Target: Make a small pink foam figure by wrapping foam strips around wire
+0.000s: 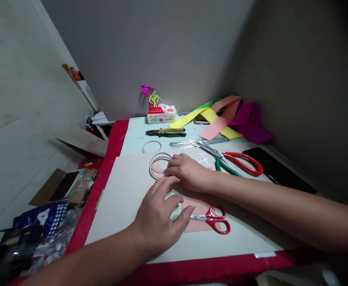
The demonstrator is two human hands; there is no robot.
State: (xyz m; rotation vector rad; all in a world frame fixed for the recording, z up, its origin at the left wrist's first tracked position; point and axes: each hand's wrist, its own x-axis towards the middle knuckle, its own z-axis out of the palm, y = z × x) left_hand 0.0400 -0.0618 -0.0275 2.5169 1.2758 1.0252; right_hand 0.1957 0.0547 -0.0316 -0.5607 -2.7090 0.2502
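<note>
My left hand point(158, 218) rests on a cream card sheet point(117, 210) with its fingers spread, and a pale strip or loop point(175, 208) shows partly hidden beneath them. Just to its right lie small red-handled scissors point(212, 219) on a pink paper piece point(196, 226). My right hand point(185, 172) lies curled on the sheet, its fingertips at the edge of a stack of white wire rings point(158, 165). Whether those fingers grip the rings is hidden. Larger red-and-green-handled scissors point(236, 163) lie beyond that hand.
Long-nose pliers point(165, 132) and a loose ring point(151, 146) lie on a pale board at the back. Yellow and pink paper strips point(212, 121), a magenta felt piece point(249, 124) and a red-and-white box point(161, 114) sit beyond. A black tablet point(277, 169) lies right; a wall rises behind.
</note>
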